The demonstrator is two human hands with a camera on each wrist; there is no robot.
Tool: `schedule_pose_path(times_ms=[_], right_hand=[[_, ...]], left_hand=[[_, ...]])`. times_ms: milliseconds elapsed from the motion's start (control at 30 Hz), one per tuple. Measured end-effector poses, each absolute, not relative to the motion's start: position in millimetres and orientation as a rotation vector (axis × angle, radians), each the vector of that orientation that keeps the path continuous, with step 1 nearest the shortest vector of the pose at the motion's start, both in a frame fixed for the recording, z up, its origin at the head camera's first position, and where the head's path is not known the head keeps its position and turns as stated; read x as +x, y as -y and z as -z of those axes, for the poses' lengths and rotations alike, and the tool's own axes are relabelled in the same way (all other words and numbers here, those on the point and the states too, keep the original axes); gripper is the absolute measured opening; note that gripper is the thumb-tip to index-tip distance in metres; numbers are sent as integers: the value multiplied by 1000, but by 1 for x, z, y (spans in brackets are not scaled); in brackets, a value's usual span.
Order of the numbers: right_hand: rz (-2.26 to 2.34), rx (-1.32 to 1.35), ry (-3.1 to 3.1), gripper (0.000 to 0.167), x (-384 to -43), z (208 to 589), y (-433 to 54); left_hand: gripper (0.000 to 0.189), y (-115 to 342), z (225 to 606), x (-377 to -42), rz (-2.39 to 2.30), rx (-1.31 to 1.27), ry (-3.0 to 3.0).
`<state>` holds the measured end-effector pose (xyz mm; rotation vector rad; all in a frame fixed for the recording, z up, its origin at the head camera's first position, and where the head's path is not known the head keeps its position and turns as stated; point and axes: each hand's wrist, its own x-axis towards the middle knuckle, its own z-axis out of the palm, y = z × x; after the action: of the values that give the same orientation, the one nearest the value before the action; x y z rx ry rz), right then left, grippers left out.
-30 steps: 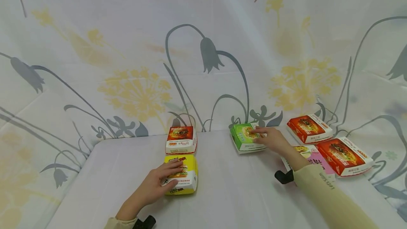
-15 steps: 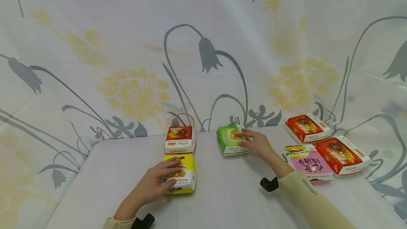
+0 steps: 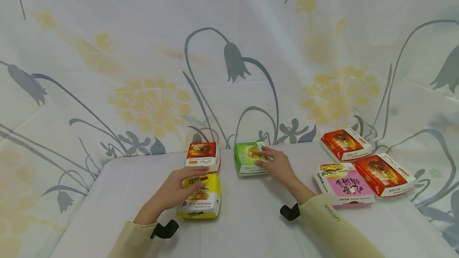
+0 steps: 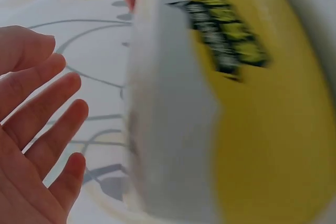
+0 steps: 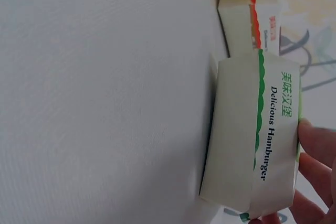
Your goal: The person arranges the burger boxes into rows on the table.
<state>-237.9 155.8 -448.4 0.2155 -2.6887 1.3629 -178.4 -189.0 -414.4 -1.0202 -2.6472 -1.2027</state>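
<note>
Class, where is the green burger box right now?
In the head view, the green burger box is just right of center, touched by the right hand, with the nearest red box on its left.

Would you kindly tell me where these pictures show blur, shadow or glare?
Head view: a pale streak, perhaps glare, crosses the patterned backdrop. Left wrist view: the yellow box looks blurred, its lettering smeared, while the left hand is sharper. Right wrist view: a soft shadow dims the white cloth beside the green box, whose "Delicious Hamburger" print reads clearly.
</note>
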Motion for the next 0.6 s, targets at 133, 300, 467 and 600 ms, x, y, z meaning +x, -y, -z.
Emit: schedule_pose_path(times_ms=[133, 300, 467, 600], right_hand=[[-1381, 211, 2653, 36, -237, 449, -151], [-1404, 207, 2630, 36, -236, 450, -147], [-1393, 202, 2632, 37, -237, 451, -143], [-1377, 208, 2635, 36, -238, 451, -140]], left_hand=[[33, 179, 405, -193, 1231, -1050, 2644], [33, 164, 397, -207, 1328, -1021, 2665], [31, 150, 393, -217, 1386, -1017, 2707], [29, 138, 393, -225, 1381, -1021, 2730]])
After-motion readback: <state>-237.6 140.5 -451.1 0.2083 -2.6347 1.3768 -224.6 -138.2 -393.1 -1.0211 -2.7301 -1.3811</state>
